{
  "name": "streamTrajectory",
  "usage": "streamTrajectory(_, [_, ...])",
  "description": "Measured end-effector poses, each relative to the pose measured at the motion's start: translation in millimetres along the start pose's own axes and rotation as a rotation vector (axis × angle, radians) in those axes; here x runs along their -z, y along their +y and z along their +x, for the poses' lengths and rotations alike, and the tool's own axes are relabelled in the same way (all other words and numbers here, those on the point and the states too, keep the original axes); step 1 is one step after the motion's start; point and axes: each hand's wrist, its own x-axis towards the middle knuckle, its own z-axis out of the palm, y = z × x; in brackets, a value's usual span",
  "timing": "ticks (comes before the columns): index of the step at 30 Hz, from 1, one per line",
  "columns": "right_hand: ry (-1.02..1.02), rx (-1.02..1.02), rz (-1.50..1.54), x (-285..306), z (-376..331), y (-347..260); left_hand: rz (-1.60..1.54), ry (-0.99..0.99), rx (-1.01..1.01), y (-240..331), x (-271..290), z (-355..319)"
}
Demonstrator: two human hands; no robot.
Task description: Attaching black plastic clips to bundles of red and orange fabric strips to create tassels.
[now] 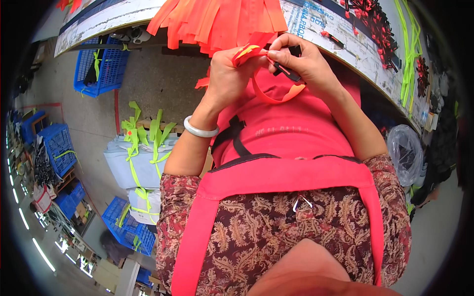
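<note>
One orange strap (290, 95): pinched in your left hand (231, 69).
Black buckle (288, 72): pinched in your right hand (307, 60); joining looks unfinished.
Worktop (108, 25) straps (215, 22): seemingly left to do.

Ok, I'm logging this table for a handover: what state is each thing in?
Left hand, closed on orange strap
Right hand, gripping black plastic piece
orange strap, curving below both hands
Orange strips, hanging over table edge
Light-blue bundle, tied
Pink apron, worn
White bracelet, worn
Clear plastic, crumpled
</note>
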Motion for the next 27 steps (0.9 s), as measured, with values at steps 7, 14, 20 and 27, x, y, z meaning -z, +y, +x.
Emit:
streamTrajectory(7, [0.049, -0.128, -0.037, 0, -3, -22, -0.165, 0.037, -0.003, 5, 2, 5])
streamTrajectory(14, [0.167, 0.152, -0.031, -4, -1, -58, -0.262, -0.237, -0.023, 51, 25, 14])
streamTrajectory(20, [0.019, 0.030, 0.034, -10, -5, -47, -0.257, -0.258, 0.013, 45, 23, 19])
streamTrajectory(27, [0.194, 0.314, -0.151, 3, -1, -45, -0.161, -0.074, 0.023, 25, 21, 19])
